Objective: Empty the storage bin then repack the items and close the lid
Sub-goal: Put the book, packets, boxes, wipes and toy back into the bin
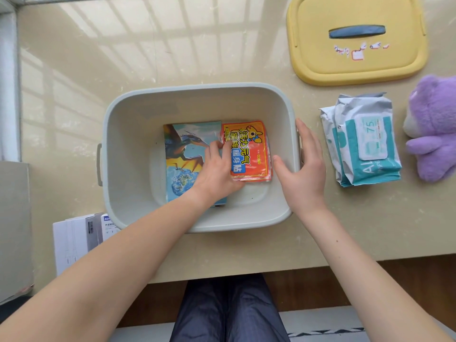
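Observation:
The grey storage bin [118,134] stands open in the middle of the table. Inside lie a dragon picture book [182,149] on the left and a stack of orange heat-patch packets [251,149] on the right. My left hand [217,169] is down in the bin, fingers curled over the left edge of the orange packets where they meet the book. My right hand [303,169] holds the bin's right rim, thumb inside and fingers outside. The yellow lid [355,60] with a blue handle lies at the back right.
Two packs of wet wipes [362,141] lie right of the bin. A purple plush toy [434,127] sits at the right edge. A white box [76,240] lies at the bin's front left corner. The table's front edge runs just below the bin.

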Action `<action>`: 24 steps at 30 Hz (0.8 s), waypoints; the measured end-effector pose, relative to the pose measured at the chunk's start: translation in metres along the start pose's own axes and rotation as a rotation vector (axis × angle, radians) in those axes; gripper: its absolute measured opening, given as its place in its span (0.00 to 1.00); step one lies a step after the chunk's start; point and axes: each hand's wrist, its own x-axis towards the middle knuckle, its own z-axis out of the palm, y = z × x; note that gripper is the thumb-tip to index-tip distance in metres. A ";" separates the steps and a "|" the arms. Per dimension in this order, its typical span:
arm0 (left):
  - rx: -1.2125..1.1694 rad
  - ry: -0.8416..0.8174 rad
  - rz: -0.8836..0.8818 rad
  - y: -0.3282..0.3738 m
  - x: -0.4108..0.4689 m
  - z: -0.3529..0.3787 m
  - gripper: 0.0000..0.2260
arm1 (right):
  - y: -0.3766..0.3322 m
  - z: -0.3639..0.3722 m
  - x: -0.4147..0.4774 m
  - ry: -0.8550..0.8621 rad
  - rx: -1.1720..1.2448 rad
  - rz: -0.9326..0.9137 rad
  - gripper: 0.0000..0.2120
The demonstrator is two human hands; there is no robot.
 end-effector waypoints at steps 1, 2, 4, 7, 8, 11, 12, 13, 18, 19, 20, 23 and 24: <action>-0.021 0.018 -0.008 0.000 0.000 0.001 0.40 | 0.000 0.000 0.000 0.001 -0.001 -0.002 0.33; -0.045 0.028 -0.015 0.000 0.000 0.002 0.41 | 0.001 0.000 0.000 0.003 -0.001 -0.004 0.33; -0.122 0.026 -0.011 -0.001 0.000 0.003 0.43 | 0.001 0.000 0.000 0.005 -0.002 -0.009 0.33; -0.290 0.005 -0.050 -0.004 0.001 -0.001 0.48 | 0.002 0.000 0.000 0.006 -0.004 -0.016 0.33; -0.347 0.006 -0.097 -0.005 0.001 -0.003 0.49 | 0.002 0.000 0.000 0.006 -0.005 -0.019 0.33; -0.459 0.005 -0.262 -0.007 0.004 -0.007 0.37 | 0.002 0.000 0.000 0.000 -0.004 -0.023 0.33; -0.460 0.010 -0.266 -0.007 0.004 -0.007 0.31 | 0.002 0.000 0.001 -0.003 -0.004 -0.022 0.33; -0.466 0.019 -0.263 -0.008 0.004 -0.008 0.26 | 0.002 0.000 0.001 -0.007 -0.006 -0.021 0.33; -0.514 -0.017 -0.308 -0.011 0.006 -0.009 0.26 | 0.004 0.001 0.002 -0.014 -0.013 -0.030 0.33; -0.522 -0.028 -0.316 -0.012 0.007 -0.010 0.26 | 0.005 0.001 0.002 -0.013 -0.016 -0.032 0.33; -0.527 -0.040 -0.324 -0.012 0.008 -0.011 0.26 | 0.005 0.001 0.001 -0.012 -0.019 -0.033 0.33; -0.504 -0.073 -0.326 -0.010 0.005 -0.021 0.24 | 0.005 0.000 0.001 -0.014 -0.033 -0.036 0.33; -0.478 -0.076 -0.325 -0.008 0.002 -0.027 0.24 | 0.005 0.000 0.001 -0.023 -0.048 -0.038 0.33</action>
